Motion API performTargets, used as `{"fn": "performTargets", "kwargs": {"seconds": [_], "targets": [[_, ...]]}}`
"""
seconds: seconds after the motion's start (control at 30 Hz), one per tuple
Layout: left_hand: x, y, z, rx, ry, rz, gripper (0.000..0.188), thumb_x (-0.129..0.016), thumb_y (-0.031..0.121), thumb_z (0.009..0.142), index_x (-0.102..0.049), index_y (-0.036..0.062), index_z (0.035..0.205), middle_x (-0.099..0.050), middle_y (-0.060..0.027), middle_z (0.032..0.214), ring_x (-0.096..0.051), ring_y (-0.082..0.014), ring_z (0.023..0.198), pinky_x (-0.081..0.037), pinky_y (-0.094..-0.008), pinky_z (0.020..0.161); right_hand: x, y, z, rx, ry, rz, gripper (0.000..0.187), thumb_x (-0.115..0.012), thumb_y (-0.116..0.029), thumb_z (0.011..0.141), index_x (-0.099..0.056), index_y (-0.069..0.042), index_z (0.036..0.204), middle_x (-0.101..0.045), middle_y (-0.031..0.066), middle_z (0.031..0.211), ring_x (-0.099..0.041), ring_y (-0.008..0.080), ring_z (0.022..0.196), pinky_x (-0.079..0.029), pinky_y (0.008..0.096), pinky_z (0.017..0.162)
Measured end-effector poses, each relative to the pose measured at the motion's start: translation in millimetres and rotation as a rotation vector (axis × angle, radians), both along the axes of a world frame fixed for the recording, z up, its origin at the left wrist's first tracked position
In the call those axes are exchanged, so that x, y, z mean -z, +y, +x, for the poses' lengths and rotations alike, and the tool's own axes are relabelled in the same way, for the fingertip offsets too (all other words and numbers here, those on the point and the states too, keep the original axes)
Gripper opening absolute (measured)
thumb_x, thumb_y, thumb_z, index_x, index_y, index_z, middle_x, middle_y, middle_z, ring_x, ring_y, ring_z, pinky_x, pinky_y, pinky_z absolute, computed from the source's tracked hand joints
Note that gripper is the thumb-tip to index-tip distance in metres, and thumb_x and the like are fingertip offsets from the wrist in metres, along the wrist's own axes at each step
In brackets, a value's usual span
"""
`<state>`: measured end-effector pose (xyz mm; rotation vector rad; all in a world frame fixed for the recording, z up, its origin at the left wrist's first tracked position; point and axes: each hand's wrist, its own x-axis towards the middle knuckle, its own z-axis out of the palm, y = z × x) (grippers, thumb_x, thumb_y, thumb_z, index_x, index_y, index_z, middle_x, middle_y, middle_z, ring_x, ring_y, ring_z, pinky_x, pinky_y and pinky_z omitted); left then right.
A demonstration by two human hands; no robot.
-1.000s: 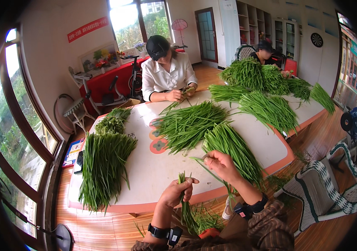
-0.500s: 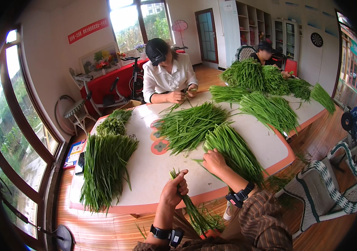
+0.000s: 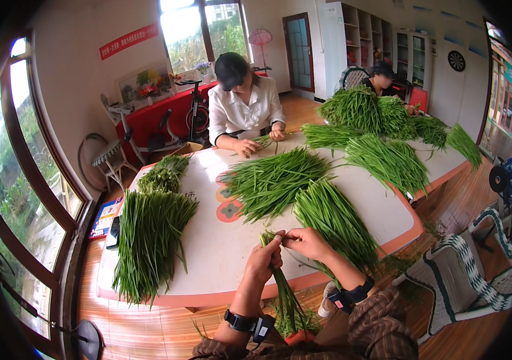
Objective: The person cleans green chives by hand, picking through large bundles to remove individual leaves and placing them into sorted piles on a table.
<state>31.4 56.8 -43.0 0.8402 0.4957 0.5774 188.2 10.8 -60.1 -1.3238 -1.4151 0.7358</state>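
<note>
My left hand [image 3: 262, 259] is closed around a small bunch of garlic chives [image 3: 287, 295], their cut ends up near the thumb and their leaves hanging below the table edge. Fingertips together, my right hand [image 3: 309, 243] pinches a thin chive stalk beside the top of that bunch; the two hands nearly touch. Just beyond my right wrist lies a thick pile of chives [image 3: 335, 223]. Another loose pile [image 3: 278, 183] spreads over the middle of the table, and a large one [image 3: 151, 243] hangs over the left edge.
The pale table [image 3: 220, 264] has an orange border. Across it, a person in a white shirt [image 3: 247, 111] handles chives; another person [image 3: 382, 78] sits behind a tall heap [image 3: 361, 111] at the far right. A woven chair [image 3: 454, 282] stands right, a phone [image 3: 113, 233] lies left.
My right hand has come left from the pile to my left hand with a stalk. My left hand has risen slightly with its bunch. The person opposite has moved their hands apart.
</note>
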Motion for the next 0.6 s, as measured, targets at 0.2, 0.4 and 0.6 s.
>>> {"fn": "performTargets", "kwargs": {"seconds": [0.2, 0.4, 0.6], "targets": [[10, 14, -13, -0.190, -0.097, -0.058, 0.026, -0.051, 0.023, 0.089, -0.051, 0.0038, 0.106, -0.030, 0.0049, 0.056, -0.027, -0.0077, 0.046, -0.026, -0.0235, 0.044, 6, -6, 0, 0.068, -0.384, 0.003, 0.026, -0.065, -0.026, 0.073, -0.065, -0.004, 0.087, -0.065, 0.0088, 0.081, -0.060, 0.0236, 0.075, -0.046, 0.0344, 0.068], [-6, 19, -50, -0.312, -0.104, 0.022, 0.024, -0.052, 0.025, 0.088, -0.053, 0.0042, 0.100, -0.044, 0.0009, 0.072, -0.042, -0.0098, 0.059, -0.035, -0.0241, 0.050, 19, -8, 11, 0.224, -0.789, -0.053, 0.027, -0.068, -0.022, 0.069, -0.064, -0.006, 0.090, -0.060, 0.0103, 0.095, -0.050, 0.0306, 0.094, -0.041, 0.0373, 0.084], [-19, 23, -91, -0.198, -0.452, -0.091, 0.022, -0.045, 0.029, 0.091, -0.053, 0.0085, 0.087, -0.050, -0.0024, 0.084, -0.047, -0.0157, 0.072, -0.039, -0.0262, 0.058, 12, -12, 20, 0.215, -0.768, -0.088, 0.032, -0.071, -0.018, 0.067, -0.062, -0.005, 0.095, -0.057, 0.0116, 0.100, -0.050, 0.0305, 0.095, -0.041, 0.0363, 0.084]]}}
